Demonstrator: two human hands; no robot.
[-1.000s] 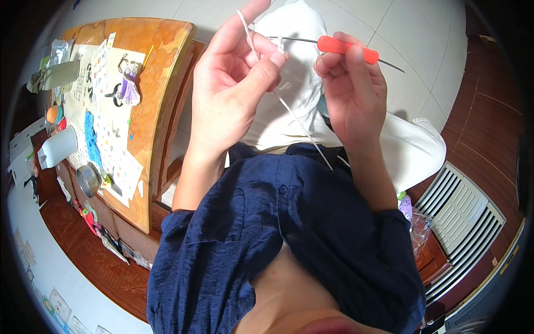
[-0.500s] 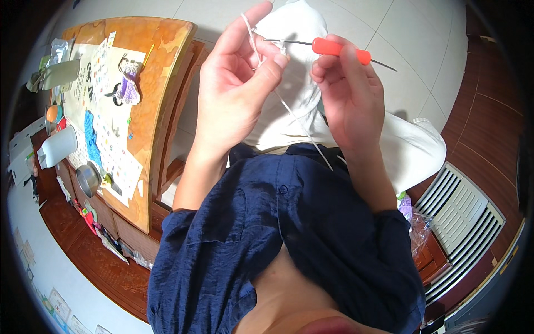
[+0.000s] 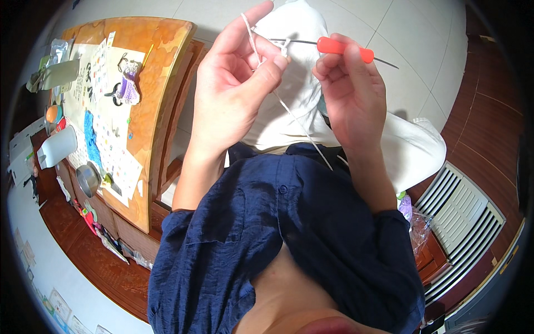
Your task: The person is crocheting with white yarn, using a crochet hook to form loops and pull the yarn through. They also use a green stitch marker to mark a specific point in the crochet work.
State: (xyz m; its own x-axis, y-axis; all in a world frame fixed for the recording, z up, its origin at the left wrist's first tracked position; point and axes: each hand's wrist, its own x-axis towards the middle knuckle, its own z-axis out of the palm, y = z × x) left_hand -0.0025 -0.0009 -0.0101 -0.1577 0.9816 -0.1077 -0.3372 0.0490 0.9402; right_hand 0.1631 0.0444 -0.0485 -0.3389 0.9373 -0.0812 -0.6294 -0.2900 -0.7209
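A crochet hook (image 3: 346, 50) with a red handle and a thin dark shaft is pinched in my right hand (image 3: 356, 94). Its shaft points left, across to my other hand. My left hand (image 3: 236, 83) pinches a small white crocheted piece (image 3: 284, 50) between thumb and fingers; most of that piece is hidden by the fingertips. A loop of the white work sits around the hook's shaft. White yarn (image 3: 251, 36) wraps over my raised left index finger. From beneath that hand a strand (image 3: 303, 131) slants down to my dark blue shirt.
A wooden table (image 3: 172, 50) on the left carries papers, black scissors (image 3: 117, 94), a purple and white crocheted piece (image 3: 129, 86), a blue knitted strip (image 3: 90, 133) and a metal cup (image 3: 88, 179). A slatted white plastic stool (image 3: 461, 209) stands at the right.
My right hand has shifted slightly to the right, drawing the crochet hook a little that way. The loop on its shaft has moved right too. My left hand stays nearly still.
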